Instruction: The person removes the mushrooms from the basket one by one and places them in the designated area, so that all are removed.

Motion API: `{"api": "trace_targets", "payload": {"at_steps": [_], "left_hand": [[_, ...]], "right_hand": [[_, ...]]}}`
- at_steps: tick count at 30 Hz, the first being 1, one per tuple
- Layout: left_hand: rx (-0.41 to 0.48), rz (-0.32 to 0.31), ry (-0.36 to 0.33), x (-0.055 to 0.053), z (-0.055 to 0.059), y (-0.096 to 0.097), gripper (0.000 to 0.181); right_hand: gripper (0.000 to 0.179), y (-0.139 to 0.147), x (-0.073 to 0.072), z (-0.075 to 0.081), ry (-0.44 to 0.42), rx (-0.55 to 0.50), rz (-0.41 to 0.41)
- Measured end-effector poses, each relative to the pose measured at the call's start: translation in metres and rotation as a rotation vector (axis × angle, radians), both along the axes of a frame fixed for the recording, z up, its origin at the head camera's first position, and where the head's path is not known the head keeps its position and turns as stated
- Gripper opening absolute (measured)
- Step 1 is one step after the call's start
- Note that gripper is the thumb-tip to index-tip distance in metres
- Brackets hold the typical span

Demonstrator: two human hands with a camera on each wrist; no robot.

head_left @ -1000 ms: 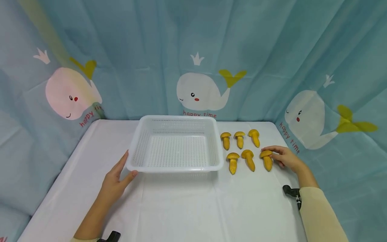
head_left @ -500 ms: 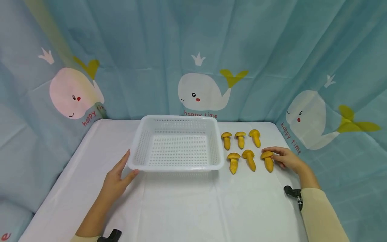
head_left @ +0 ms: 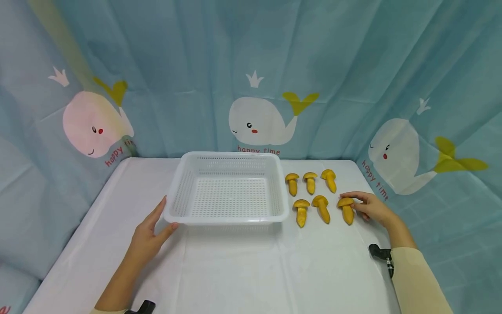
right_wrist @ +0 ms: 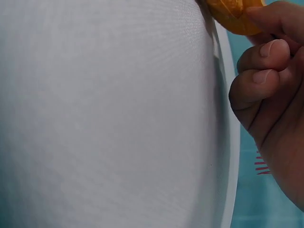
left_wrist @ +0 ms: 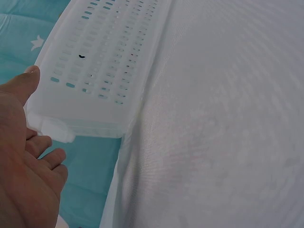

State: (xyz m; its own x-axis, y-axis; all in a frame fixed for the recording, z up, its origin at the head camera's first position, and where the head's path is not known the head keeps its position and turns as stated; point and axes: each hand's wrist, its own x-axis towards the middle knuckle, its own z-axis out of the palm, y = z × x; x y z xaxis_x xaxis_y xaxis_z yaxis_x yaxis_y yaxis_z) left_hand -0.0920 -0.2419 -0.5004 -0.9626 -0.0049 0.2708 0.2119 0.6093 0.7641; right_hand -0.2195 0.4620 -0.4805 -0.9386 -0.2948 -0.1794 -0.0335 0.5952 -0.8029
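Observation:
A white plastic basket (head_left: 227, 221) with a perforated floor and walls stands on the table. My left hand (head_left: 147, 242) is at its front left corner, thumb against the front rim and long fingers along the left side. In the left wrist view, that hand's thumb touches the basket wall (left_wrist: 95, 114), its other fingers loosely bent below the rim. Right of the basket, my right hand (head_left: 372, 207) pinches a yellow mushroom (head_left: 347, 213) by the cap, between thumb and index finger. The right wrist view shows only part of this mushroom (right_wrist: 230, 14); two other fingers are curled beside it.
Several more yellow mushrooms lie in two rows beside the basket, such as a front one (head_left: 301, 216) and a back one (head_left: 330, 182). A white cloth (head_left: 235, 270) covers the table. Blue whale-print curtains (head_left: 176, 87) enclose its back and sides.
The view shifts slightly with the head. Both hands, the basket and the mushrooms otherwise look as they did.

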Motion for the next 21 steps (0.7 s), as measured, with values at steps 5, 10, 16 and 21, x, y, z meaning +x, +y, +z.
{"api": "trace_targets", "payload": {"at_steps": [5, 10, 16, 21], "left_hand": [[-0.017, 0.002, 0.031, 0.0, 0.002, -0.001, 0.095], [-0.036, -0.001, 0.009, -0.001, 0.005, -0.005, 0.096], [-0.075, -0.018, -0.048, 0.001, 0.015, -0.014, 0.094], [-0.131, -0.015, -0.078, 0.005, 0.026, -0.023, 0.091]], "right_hand": [[0.045, -0.001, 0.002, 0.004, 0.038, 0.018, -0.011], [0.048, -0.005, 0.007, 0.009, 0.044, 0.046, -0.019], [0.05, -0.016, 0.017, 0.016, 0.033, 0.063, -0.025], [0.048, -0.022, 0.023, 0.017, 0.045, 0.081, -0.016]]}}
